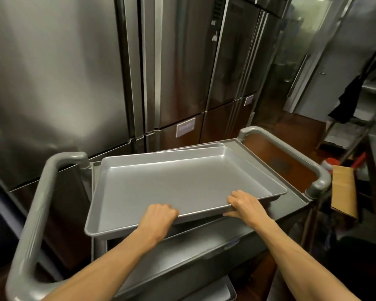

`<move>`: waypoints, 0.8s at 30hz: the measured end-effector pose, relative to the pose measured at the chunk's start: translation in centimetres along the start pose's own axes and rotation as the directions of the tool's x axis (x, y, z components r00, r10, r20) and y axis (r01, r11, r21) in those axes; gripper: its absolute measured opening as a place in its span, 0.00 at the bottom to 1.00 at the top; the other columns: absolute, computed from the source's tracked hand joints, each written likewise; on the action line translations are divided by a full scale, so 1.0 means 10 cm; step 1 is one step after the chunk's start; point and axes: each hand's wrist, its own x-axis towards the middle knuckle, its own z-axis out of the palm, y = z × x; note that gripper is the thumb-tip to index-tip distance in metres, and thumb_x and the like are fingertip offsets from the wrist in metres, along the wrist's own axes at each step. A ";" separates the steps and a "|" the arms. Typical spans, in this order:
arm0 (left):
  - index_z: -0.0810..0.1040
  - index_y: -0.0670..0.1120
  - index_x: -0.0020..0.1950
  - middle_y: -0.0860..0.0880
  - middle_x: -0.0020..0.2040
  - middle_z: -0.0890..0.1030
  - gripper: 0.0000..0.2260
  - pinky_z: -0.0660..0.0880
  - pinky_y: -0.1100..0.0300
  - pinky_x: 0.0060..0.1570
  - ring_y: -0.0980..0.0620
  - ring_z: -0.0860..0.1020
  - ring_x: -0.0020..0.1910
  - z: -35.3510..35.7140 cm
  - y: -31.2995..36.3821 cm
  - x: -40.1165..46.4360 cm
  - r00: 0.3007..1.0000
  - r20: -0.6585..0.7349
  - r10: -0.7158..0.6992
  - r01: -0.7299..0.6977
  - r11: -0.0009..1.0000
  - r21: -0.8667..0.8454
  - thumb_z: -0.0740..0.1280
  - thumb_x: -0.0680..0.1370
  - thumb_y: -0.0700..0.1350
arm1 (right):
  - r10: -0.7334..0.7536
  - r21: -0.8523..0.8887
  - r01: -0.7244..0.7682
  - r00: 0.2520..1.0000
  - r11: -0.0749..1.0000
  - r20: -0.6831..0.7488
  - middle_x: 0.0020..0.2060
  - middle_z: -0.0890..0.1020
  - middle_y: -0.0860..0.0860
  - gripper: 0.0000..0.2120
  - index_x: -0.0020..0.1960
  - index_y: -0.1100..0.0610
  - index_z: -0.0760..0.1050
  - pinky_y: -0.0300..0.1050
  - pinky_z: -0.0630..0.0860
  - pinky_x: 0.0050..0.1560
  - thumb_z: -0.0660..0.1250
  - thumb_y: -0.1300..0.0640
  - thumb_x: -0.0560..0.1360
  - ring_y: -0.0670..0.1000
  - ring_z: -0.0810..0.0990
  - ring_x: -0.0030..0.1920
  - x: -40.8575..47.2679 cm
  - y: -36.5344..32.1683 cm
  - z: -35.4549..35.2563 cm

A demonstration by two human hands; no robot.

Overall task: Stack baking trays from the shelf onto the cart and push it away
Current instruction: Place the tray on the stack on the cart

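Both hands grasp the near rim of a baking tray (pixel 182 183): the left hand (pixel 160 216) clenched over the edge, the right hand (pixel 244 205) with fingers on top and thumb beneath. This tray sits tilted over the cart (pixel 291 205), its near-left corner overhanging the top deck. A second tray (pixel 204 146) lies under it, only its far rim showing. Lower cart shelves are largely hidden by the arms. Steel refrigerator doors (pixel 74 83) stand close on the far left; open floor (pixel 291 127) lies far right, past a cardboard piece (pixel 344 190).
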 end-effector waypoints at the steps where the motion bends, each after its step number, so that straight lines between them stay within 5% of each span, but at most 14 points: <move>1: 0.75 0.46 0.53 0.43 0.54 0.80 0.06 0.73 0.48 0.45 0.38 0.78 0.54 0.04 0.00 0.01 1.000 0.009 0.014 -0.014 1.000 -0.010 0.65 0.76 0.44 | 0.003 0.015 -0.003 1.000 1.000 0.001 0.32 0.75 0.56 0.20 0.34 0.60 0.71 0.48 0.69 0.30 0.80 0.50 0.63 0.57 0.74 0.33 -0.02 0.00 0.04; 7: 0.75 0.46 0.52 0.44 0.51 0.79 0.12 0.70 0.51 0.38 0.40 0.79 0.48 0.35 0.10 -0.01 0.997 -0.074 0.010 -0.012 0.999 -0.032 0.61 0.79 0.54 | -0.040 0.002 0.040 0.990 0.999 0.136 0.35 0.75 0.57 0.21 0.36 0.60 0.70 0.50 0.67 0.34 0.72 0.44 0.70 0.58 0.74 0.37 0.02 0.03 0.21; 11: 0.75 0.46 0.53 0.44 0.50 0.79 0.12 0.65 0.53 0.35 0.40 0.79 0.47 0.39 0.18 0.08 0.993 -0.118 -0.020 0.014 0.999 -0.046 0.60 0.79 0.53 | -0.090 -0.028 0.094 0.988 0.995 0.125 0.27 0.73 0.58 0.24 0.29 0.61 0.69 0.47 0.66 0.27 0.80 0.47 0.61 0.59 0.73 0.28 0.11 0.17 0.19; 16: 0.75 0.46 0.54 0.43 0.51 0.79 0.13 0.67 0.52 0.37 0.38 0.79 0.48 0.43 0.22 0.21 0.997 -0.077 -0.004 0.000 0.999 -0.051 0.59 0.80 0.53 | -0.005 0.022 0.002 0.989 1.000 0.150 0.34 0.69 0.55 0.23 0.34 0.57 0.65 0.48 0.62 0.33 0.72 0.42 0.69 0.58 0.72 0.36 0.17 0.34 0.27; 19: 0.79 0.45 0.44 0.44 0.42 0.81 0.18 0.72 0.54 0.31 0.38 0.81 0.38 0.42 0.19 0.20 0.984 -0.168 0.056 -0.069 0.995 -0.074 0.61 0.78 0.59 | 0.034 0.103 -0.054 0.982 0.993 0.186 0.35 0.70 0.55 0.22 0.35 0.57 0.64 0.49 0.63 0.35 0.72 0.43 0.70 0.56 0.72 0.36 0.16 0.34 0.34; 22: 0.77 0.48 0.29 0.49 0.28 0.79 0.21 0.67 0.62 0.19 0.46 0.78 0.23 0.44 0.19 0.16 0.970 -0.196 0.144 -0.142 0.990 0.022 0.70 0.68 0.65 | 0.049 0.143 -0.082 0.974 0.986 0.223 0.36 0.70 0.54 0.22 0.36 0.56 0.64 0.50 0.66 0.36 0.73 0.43 0.69 0.56 0.72 0.36 0.16 0.33 0.37; 24: 0.75 0.48 0.28 0.51 0.27 0.77 0.22 0.65 0.63 0.17 0.49 0.77 0.22 0.48 0.19 0.16 0.968 -0.204 0.145 -0.138 0.989 0.049 0.71 0.65 0.67 | 0.056 0.173 -0.096 0.973 0.980 0.224 0.36 0.71 0.54 0.22 0.37 0.56 0.66 0.49 0.66 0.36 0.73 0.42 0.68 0.57 0.73 0.37 0.14 0.33 0.38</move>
